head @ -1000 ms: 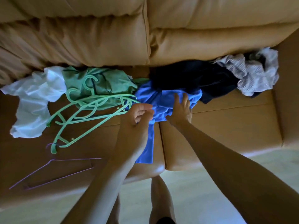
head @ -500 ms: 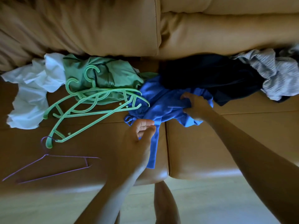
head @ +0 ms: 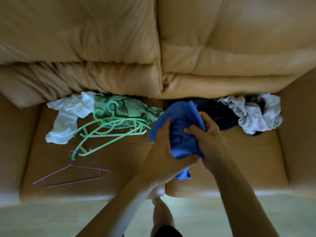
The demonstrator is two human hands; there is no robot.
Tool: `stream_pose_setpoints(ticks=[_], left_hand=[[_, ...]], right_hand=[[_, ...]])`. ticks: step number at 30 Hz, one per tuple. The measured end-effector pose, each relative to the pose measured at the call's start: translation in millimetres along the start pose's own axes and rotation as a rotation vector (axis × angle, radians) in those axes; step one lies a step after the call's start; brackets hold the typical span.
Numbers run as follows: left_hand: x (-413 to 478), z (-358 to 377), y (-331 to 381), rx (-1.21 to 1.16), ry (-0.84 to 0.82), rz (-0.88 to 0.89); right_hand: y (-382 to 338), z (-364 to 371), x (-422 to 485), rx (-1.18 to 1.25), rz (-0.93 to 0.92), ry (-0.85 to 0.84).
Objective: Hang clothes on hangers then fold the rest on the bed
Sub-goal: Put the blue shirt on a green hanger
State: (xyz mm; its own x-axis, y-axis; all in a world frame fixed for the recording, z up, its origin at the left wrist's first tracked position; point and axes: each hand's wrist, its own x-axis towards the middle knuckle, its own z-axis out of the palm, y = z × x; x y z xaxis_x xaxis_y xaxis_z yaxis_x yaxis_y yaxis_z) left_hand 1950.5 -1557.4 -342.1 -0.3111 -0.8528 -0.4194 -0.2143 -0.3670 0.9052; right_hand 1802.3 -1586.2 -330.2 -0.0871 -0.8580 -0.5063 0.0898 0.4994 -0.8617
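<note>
Fabric bunched in both grips, our left hand (head: 164, 151) and right hand (head: 206, 134) clutching the blue garment (head: 181, 113), we'd best find its neckline before reaching for the green hangers (head: 111, 134).

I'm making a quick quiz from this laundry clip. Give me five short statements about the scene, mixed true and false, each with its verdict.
1. The left hand and the right hand both grip the blue garment. True.
2. A shirt hangs on the purple wire hanger. False: it lies bare on the sofa seat.
3. The green hangers lie partly on the green garment. True.
4. The white garment is at the right end of the row of clothes. False: it is at the left end, and the grey striped garment is at the right end.
5. The blue garment is neatly folded. False: it is bunched up between the hands.
</note>
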Motion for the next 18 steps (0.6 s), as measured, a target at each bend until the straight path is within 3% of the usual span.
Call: stream_pose_setpoints(ticks=[3, 9, 12, 14, 18], left_hand=[[-17, -9, 45, 0.032, 0.137, 0.095], [-52, -54, 149, -0.120, 0.328, 0.262], [-70, -75, 194, -0.391, 0.422, 0.175], [-77, -90, 219, -0.649, 0.415, 0.082], [-99, -120, 269, -0.978, 0.216, 0.238]], right_hand=[[-51, 18, -32, 0.054, -0.032, -0.026], [-149, 29, -90, 0.196, -0.204, -0.235], [-182, 29, -106, 0.090, -0.372, -0.210], [-200, 33, -112, -0.060, -0.474, -0.168], [-235, 60, -120, -0.284, -0.651, -0.264]])
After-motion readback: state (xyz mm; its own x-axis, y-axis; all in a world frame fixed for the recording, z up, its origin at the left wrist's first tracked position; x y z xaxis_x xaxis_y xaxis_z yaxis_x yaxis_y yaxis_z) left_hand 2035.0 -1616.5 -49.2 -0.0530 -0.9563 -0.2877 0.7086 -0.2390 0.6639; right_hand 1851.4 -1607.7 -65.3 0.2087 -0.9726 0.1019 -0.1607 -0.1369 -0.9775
